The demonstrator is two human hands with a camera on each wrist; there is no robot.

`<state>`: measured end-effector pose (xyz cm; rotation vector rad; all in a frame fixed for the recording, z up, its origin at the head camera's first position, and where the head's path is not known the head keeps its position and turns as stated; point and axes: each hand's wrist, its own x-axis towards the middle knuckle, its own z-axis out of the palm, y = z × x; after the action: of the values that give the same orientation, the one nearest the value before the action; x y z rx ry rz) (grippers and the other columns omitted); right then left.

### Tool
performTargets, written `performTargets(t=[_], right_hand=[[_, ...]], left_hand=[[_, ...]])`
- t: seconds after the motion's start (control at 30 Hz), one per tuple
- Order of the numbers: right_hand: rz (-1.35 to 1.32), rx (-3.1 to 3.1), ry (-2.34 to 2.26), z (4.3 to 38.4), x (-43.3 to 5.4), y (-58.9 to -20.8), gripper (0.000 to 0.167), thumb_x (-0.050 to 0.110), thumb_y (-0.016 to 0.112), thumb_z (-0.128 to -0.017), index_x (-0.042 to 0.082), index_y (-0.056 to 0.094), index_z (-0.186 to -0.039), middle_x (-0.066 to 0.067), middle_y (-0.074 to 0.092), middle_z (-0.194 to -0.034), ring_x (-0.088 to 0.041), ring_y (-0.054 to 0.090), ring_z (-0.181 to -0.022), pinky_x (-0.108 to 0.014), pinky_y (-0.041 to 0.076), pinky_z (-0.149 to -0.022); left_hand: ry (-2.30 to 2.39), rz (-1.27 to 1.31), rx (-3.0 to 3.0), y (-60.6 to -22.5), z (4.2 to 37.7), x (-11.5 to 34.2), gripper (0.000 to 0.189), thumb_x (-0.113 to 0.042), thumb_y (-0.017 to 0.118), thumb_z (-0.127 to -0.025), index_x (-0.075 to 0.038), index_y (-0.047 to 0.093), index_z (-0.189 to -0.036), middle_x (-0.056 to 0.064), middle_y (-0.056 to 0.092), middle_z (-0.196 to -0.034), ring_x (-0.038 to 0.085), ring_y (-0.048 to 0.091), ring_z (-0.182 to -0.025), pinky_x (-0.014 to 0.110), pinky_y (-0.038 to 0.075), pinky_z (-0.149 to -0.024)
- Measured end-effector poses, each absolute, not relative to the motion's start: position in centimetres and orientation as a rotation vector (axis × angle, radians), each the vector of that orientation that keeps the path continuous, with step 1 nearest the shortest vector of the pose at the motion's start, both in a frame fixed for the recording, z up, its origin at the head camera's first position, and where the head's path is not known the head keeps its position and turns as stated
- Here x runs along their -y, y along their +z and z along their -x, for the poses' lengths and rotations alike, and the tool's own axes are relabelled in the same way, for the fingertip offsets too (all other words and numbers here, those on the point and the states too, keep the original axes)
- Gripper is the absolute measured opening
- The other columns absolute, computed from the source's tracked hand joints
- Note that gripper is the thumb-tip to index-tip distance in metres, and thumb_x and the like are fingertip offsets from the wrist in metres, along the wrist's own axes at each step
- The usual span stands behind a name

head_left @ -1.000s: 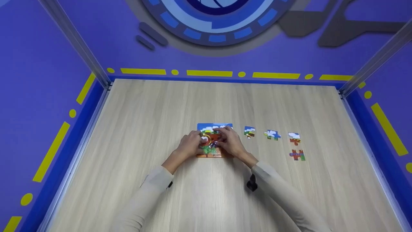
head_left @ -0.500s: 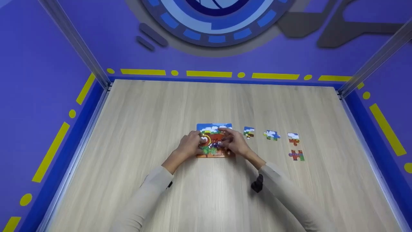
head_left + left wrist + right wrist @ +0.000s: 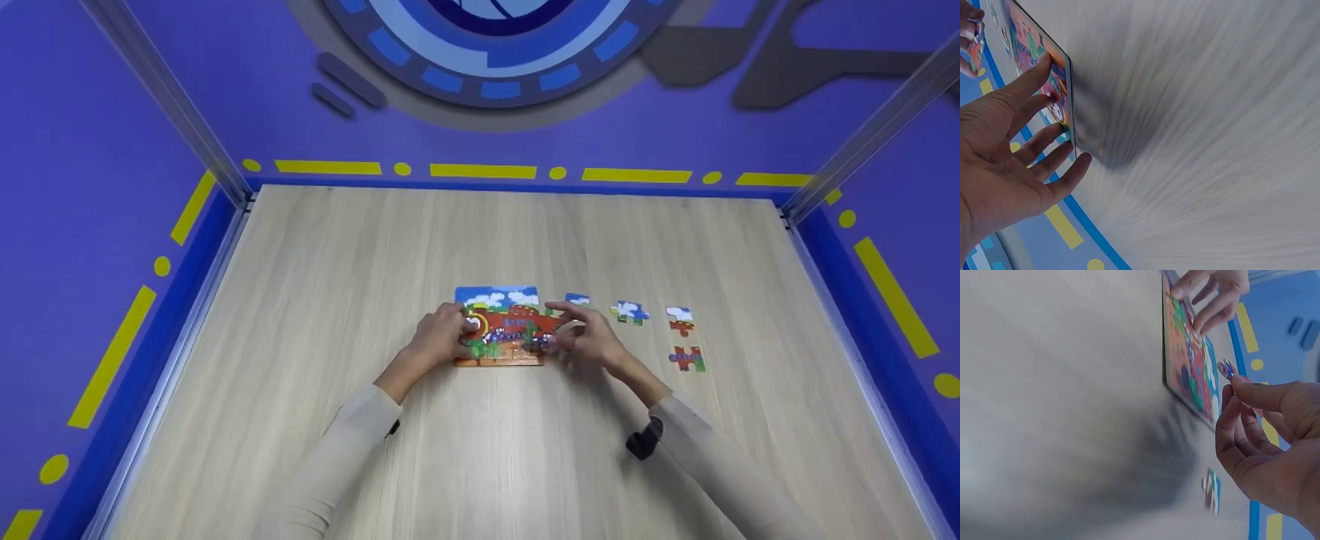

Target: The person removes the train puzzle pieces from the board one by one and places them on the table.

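Note:
A colourful jigsaw puzzle board [image 3: 499, 295] lies on the table in the head view, with blue sky, white clouds and red and green shapes. My left hand [image 3: 437, 335] rests at its left side. In the left wrist view, that hand's extended fingers [image 3: 1039, 70] touch the picture and the board's edge. Just off the board's right side, my right hand [image 3: 594, 339] pinches a puzzle piece [image 3: 1226, 370] between thumb and fingers, raised above the table. Part of this piece is hidden by the fingers.
Several loose pieces lie right of the board: one partly behind the right hand [image 3: 577, 298], a cloud piece [image 3: 630, 311], a cloud-and-red piece [image 3: 680, 321] and a red-and-green piece [image 3: 686, 358]. Blue walls [image 3: 480, 135] border the wooden table [image 3: 390, 240].
My right hand has lifted away from the board and moved right, carrying a puzzle piece. More of the picture now shows. My left hand has stayed at the board's left side.

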<state>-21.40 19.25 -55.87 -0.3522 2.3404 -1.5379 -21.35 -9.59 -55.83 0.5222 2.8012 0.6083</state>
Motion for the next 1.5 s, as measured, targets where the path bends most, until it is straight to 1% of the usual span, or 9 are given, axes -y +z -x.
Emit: performTargets(t=[0.17,0.3,0.5,0.7,0.87,0.97,1.13,1.3,1.5], right_hand=[[0.386,-2.380,-1.511,21.0,-21.4,-56.0,0.056,-0.009,0.067,-0.090,-0.003,0.053,-0.144,-0.029,0.063,-0.120,-0.037,0.068,-0.102,-0.024,0.056,-0.076],[0.379,-2.418,-1.461,20.6,-22.9,-56.0,0.053,-0.005,0.068,-0.092,-0.002,0.054,-0.143,-0.027,0.064,-0.118,-0.035,0.066,-0.105,-0.020,0.053,-0.079],[0.364,-2.400,-1.439,20.2,-25.1,-56.1,0.054,-0.008,0.065,-0.092,-0.002,0.054,-0.144,-0.028,0.064,-0.115,-0.027,0.066,-0.096,-0.020,0.052,-0.077],[0.383,-2.427,-1.424,19.9,-26.8,-56.1,0.053,-0.008,0.065,-0.091,-0.007,0.052,-0.143,-0.028,0.064,-0.113,-0.026,0.066,-0.099,-0.018,0.052,-0.078],[0.448,-2.486,-1.392,19.7,-28.2,-56.4,0.051,-0.010,0.066,-0.090,-0.012,0.053,-0.139,-0.030,0.062,-0.110,-0.035,0.070,-0.097,-0.020,0.053,-0.076],[0.458,-2.559,-1.327,19.5,-29.0,-56.5,0.049,-0.010,0.067,-0.089,-0.011,0.056,-0.137,-0.031,0.063,-0.110,-0.041,0.071,-0.096,-0.022,0.055,-0.074],[0.440,-2.671,-1.214,19.2,-30.0,-56.7,0.049,-0.010,0.070,-0.088,-0.008,0.058,-0.135,-0.030,0.069,-0.110,-0.041,0.073,-0.094,-0.029,0.058,-0.073],[0.435,-2.761,-1.121,19.1,-30.6,-56.8,0.051,-0.011,0.072,-0.086,-0.007,0.059,-0.135,-0.028,0.070,-0.109,-0.036,0.074,-0.088,-0.034,0.059,-0.074],[0.398,-2.890,-0.950,19.1,-31.0,-56.8,0.050,-0.006,0.076,-0.085,-0.004,0.063,-0.133,-0.020,0.070,-0.103,-0.020,0.067,-0.080,-0.026,0.052,-0.070]], left_hand=[[0.593,-0.516,-2.796,-55.9,21.3,9.7,0.040,-0.017,0.085,-0.083,-0.009,0.076,-0.122,0.013,0.063,-0.116,0.030,0.058,-0.109,0.052,0.052,-0.092],[0.581,-0.516,-2.793,-56.0,21.3,9.7,0.038,-0.016,0.086,-0.083,-0.009,0.077,-0.120,0.013,0.063,-0.116,0.029,0.058,-0.109,0.052,0.052,-0.092],[0.551,-0.569,-2.804,-56.0,21.3,9.8,0.034,-0.018,0.087,-0.082,-0.010,0.079,-0.115,0.015,0.063,-0.113,0.030,0.058,-0.107,0.053,0.054,-0.089],[0.553,-0.533,-2.811,-56.0,21.4,9.7,0.039,-0.021,0.088,-0.081,-0.010,0.078,-0.116,0.014,0.063,-0.115,0.031,0.060,-0.110,0.052,0.054,-0.091],[0.575,-0.534,-2.806,-55.9,21.4,9.6,0.037,-0.019,0.087,-0.081,-0.009,0.078,-0.116,0.014,0.063,-0.115,0.031,0.060,-0.109,0.052,0.054,-0.091],[0.581,-0.525,-2.804,-55.8,21.5,9.5,0.040,-0.018,0.087,-0.082,-0.009,0.077,-0.119,0.015,0.063,-0.117,0.031,0.059,-0.111,0.052,0.054,-0.093],[0.593,-0.504,-2.795,-55.6,21.5,9.5,0.044,-0.018,0.087,-0.082,-0.008,0.075,-0.124,0.015,0.063,-0.121,0.031,0.058,-0.115,0.051,0.053,-0.096],[0.580,-0.524,-2.801,-55.6,21.5,9.5,0.040,-0.018,0.087,-0.082,-0.009,0.077,-0.120,0.015,0.063,-0.119,0.031,0.059,-0.112,0.051,0.054,-0.093],[0.624,-0.528,-2.784,-55.6,21.5,9.6,0.038,-0.017,0.087,-0.081,-0.010,0.078,-0.118,0.014,0.063,-0.115,0.028,0.057,-0.105,0.049,0.052,-0.088]])
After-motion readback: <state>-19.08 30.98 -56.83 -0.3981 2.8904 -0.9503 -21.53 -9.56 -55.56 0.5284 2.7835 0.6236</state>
